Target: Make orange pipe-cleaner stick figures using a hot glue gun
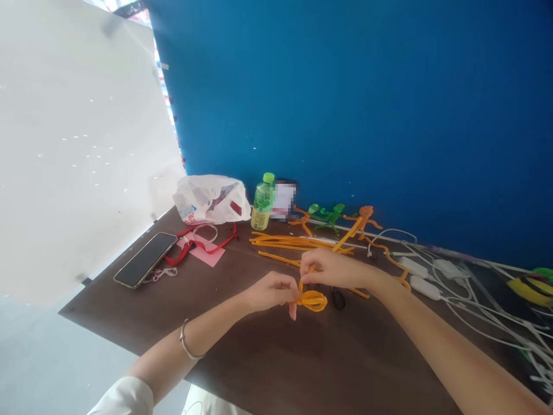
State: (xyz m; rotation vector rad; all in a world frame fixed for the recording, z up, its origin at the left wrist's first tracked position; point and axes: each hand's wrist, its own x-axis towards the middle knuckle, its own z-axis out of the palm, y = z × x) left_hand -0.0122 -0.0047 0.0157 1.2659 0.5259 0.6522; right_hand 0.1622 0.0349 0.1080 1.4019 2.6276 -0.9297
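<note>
My left hand and my right hand meet over the middle of a dark brown table. Both pinch an orange pipe cleaner that is bent into a small loop between them. The left fingers hold the loop's left side; the right fingers grip its stem, which rises up and to the right. A silver bracelet sits on my left wrist. A pile of straight orange pipe cleaners lies just behind the hands.
Small pipe-cleaner figures, orange and green, lie against the blue wall. A green bottle, a white plastic bag, a phone and a red lanyard lie left. White cables and adapters spread right. Black scissors.
</note>
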